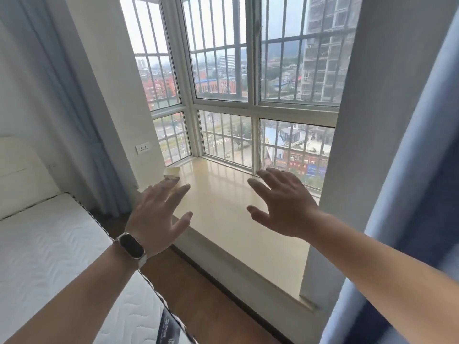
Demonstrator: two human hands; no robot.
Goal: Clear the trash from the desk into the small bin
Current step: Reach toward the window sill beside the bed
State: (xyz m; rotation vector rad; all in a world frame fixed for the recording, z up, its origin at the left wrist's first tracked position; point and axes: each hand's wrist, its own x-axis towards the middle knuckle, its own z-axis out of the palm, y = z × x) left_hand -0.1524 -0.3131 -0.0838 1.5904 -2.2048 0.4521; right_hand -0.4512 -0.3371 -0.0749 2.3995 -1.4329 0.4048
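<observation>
Both of my hands are stretched out in front of me over a cream window ledge (223, 199). My left hand (159, 214), with a watch on its wrist, is open with fingers spread and holds nothing. My right hand (280, 204) is also open, palm down, fingers apart and empty. A small pale crumpled object (172, 172), perhaps a paper cup or wrapper, lies at the ledge's far left corner, just beyond my left fingertips. No desk and no bin are in view.
A barred bay window (223, 70) stands behind the ledge. A white mattress (49, 256) fills the lower left. Blue curtains hang at left (62, 83) and right (409, 194). Wooden floor (198, 294) runs between bed and ledge. A wall socket (142, 148) sits left.
</observation>
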